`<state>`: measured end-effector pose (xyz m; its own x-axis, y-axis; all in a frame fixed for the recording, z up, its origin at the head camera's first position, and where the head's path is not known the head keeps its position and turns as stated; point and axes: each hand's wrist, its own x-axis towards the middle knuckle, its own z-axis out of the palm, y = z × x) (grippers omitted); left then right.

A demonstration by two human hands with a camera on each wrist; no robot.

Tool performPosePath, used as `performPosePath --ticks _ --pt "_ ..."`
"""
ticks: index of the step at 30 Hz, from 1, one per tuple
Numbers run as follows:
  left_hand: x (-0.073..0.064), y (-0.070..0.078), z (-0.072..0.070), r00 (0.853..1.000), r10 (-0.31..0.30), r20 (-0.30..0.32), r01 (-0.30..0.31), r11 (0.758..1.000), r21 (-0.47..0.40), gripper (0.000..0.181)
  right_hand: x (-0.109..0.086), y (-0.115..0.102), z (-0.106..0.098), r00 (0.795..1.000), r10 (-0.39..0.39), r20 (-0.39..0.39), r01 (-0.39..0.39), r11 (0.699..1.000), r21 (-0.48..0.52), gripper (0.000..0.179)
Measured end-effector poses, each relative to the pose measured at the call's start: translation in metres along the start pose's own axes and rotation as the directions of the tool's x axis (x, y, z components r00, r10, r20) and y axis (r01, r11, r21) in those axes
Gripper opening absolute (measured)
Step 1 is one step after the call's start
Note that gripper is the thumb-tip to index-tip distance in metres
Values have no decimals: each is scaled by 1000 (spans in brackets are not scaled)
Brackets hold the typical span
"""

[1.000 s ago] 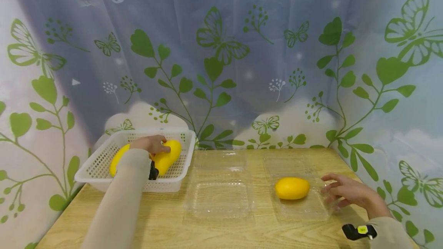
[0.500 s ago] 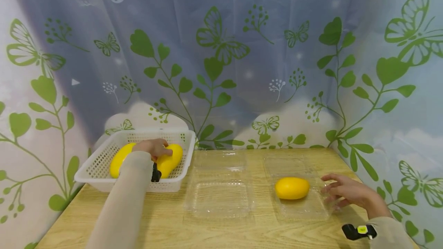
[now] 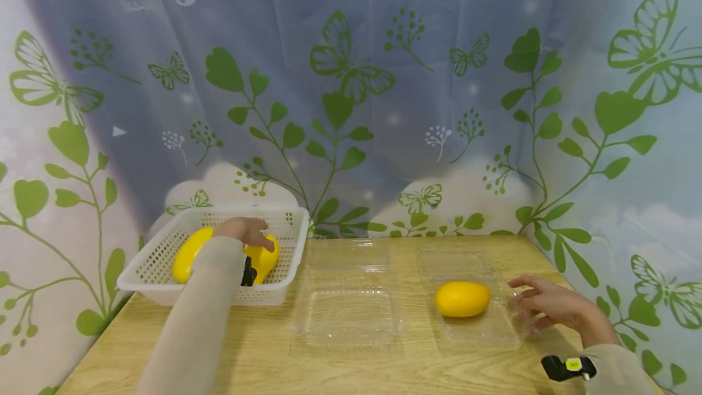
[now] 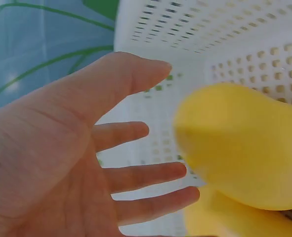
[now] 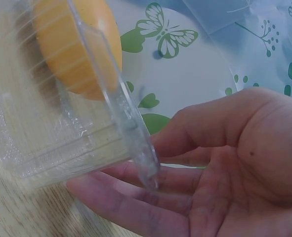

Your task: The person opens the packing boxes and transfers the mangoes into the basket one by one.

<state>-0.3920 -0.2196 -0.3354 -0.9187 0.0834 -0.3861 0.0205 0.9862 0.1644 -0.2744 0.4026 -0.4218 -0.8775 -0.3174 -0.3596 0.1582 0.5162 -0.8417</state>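
Observation:
My left hand [image 3: 241, 231] is over the white basket [image 3: 298, 249], fingers extended and apart. Beside its fingertips, a smooth yellow mango [image 4: 234, 143] lies on another yellow mango [image 4: 239, 217]; in the left wrist view, a gap shows between the thumb and the upper one. In the head view, my forearm and wrist partly cover both fruits. On the right, my right hand [image 3: 554, 306] rests at the side of an open clear plastic clamshell box [image 5: 52, 173], its thumb tip right at the rim, fingers seen through the plastic. A yellow-orange mango [image 3: 462, 298] lies in that box.
A second open clear clamshell box [image 3: 351, 316] stands in mid-table between the basket and the right-hand box. All stand on a wood-grain table [image 3: 263, 358]. Behind the table hangs a curtain [image 3: 406, 151] printed with leaves and butterflies.
My left hand has shifted slightly right and its fingers have spread. The mango beneath it first moved right, then settled lower and back left. My right hand has stayed in place.

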Motion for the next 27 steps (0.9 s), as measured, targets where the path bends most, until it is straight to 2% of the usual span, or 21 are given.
performPosePath --ticks 6,9,12,16,18,20,23,27 --pt "-8 22 -12 999 41 -28 -42 999 -20 81 -2 1 -1 1000 1 5 -1 1000 8 69" --pt "-10 42 -18 992 105 -66 -107 994 -26 80 -3 2 -1 1000 1 9 -1 1000 12 67" --pt "-17 67 -21 975 182 -129 -186 982 -24 80 -3 2 -1 1000 -3 14 3 1000 13 66" --pt "-28 105 -20 938 289 -193 -295 955 -2 82 -3 2 -2 1000 -10 15 9 1000 10 68" --pt "-32 125 -13 916 342 -211 -345 938 24 81 -2 1 -2 1000 -11 13 11 1000 2 69" --pt "-34 145 1 894 394 -211 -391 918 59 79 -2 1 -3 1000 -8 11 8 1000 -3 69" --pt "-35 175 27 881 438 -180 -430 899 84 78 -1 -1 -2 1000 3 9 -3 1000 -8 68" --pt "-37 207 60 863 485 -142 -480 874 71 74 0 -1 0 1000 10 4 -10 1000 -11 65"
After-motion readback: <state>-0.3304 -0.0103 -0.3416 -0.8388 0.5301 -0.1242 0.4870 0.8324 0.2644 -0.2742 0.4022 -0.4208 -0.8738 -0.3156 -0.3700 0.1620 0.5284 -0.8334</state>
